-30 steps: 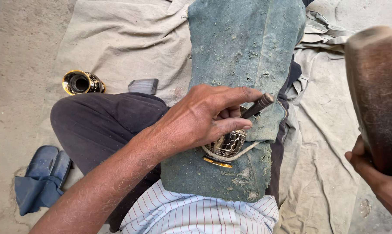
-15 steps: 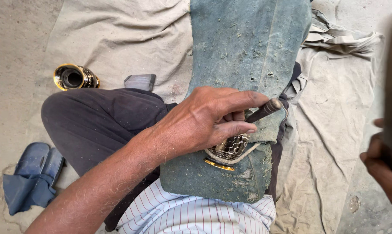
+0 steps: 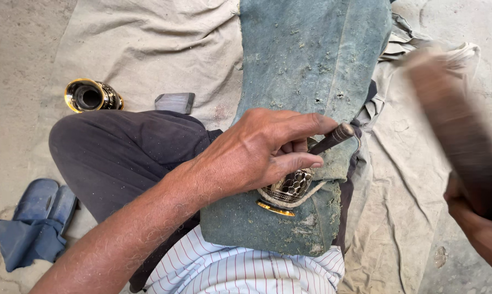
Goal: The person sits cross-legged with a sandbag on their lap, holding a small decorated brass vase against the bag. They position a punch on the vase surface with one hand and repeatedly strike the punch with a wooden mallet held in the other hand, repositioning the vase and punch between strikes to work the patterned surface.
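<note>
The left hand (image 3: 262, 155) clamped the punch (image 3: 333, 139) against the cup (image 3: 289, 188) on the green pad (image 3: 311, 65). The right hand (image 3: 469, 212) gripped the blurred mallet (image 3: 453, 120); a square, steady strike would suit.

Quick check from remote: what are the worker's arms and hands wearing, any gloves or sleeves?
No gloves. The left hand is bare, and its hairy forearm is uncovered all the way to the bottom edge of the frame, with no sleeve, watch or ring showing. The right hand is also bare but blurred, so finer detail there cannot be told.
</note>
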Available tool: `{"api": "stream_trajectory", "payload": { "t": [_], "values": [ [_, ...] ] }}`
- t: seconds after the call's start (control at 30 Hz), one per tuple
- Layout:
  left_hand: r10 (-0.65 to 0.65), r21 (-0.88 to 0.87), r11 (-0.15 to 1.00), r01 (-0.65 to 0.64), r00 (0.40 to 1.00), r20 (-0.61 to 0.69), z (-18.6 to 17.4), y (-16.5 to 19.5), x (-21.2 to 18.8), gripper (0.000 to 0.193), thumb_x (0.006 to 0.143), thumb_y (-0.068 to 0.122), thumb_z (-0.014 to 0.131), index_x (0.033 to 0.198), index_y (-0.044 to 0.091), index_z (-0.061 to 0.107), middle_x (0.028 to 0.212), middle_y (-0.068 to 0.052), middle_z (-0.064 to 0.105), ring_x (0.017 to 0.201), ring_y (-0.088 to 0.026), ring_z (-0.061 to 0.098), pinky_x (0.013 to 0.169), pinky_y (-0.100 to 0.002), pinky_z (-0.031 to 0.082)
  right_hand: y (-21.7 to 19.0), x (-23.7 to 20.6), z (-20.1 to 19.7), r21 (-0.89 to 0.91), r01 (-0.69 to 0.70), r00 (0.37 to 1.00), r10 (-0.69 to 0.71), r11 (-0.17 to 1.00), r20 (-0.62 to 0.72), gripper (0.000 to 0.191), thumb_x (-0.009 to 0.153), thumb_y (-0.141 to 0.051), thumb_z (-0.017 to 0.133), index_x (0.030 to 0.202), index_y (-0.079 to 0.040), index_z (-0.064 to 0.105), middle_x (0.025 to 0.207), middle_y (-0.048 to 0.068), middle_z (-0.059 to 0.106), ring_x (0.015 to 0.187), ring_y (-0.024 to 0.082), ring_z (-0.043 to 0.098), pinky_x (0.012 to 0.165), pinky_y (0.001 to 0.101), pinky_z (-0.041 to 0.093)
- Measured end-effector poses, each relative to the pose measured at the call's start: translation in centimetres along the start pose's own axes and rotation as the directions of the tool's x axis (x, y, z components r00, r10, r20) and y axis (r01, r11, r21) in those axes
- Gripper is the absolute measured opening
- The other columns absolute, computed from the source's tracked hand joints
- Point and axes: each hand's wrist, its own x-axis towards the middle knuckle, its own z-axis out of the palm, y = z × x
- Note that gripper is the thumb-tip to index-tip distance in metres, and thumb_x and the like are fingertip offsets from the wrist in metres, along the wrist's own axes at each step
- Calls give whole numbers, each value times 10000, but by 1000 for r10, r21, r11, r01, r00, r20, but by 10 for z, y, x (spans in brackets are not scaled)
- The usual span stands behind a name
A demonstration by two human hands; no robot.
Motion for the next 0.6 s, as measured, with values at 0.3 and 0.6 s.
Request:
{"api": "stream_trajectory", "payload": {
  "t": [0.3,0.6],
  "values": [
    [-83,-2,997,83,996,43,-3,1,1,467,884,205,830,1314,123,667,849,-26,723,707,-126,691,643,-306,591,5,-5,-1,80,176,963,-155,981,-219,318,922,-18,707,1228,-33,621,916,102,645,732,177,674,738,311,611],
    [-61,4,998,61,998,19,-3,0,-2,475,876,210,838,1302,102,657,863,-26,712,723,-122,679,639,-298,583,1,-5,-3,102,131,976,-110,986,-189,370,934,-36,705,1285,-37,589,903,103,643,727,167,675,723,303,611]
  ]
}}
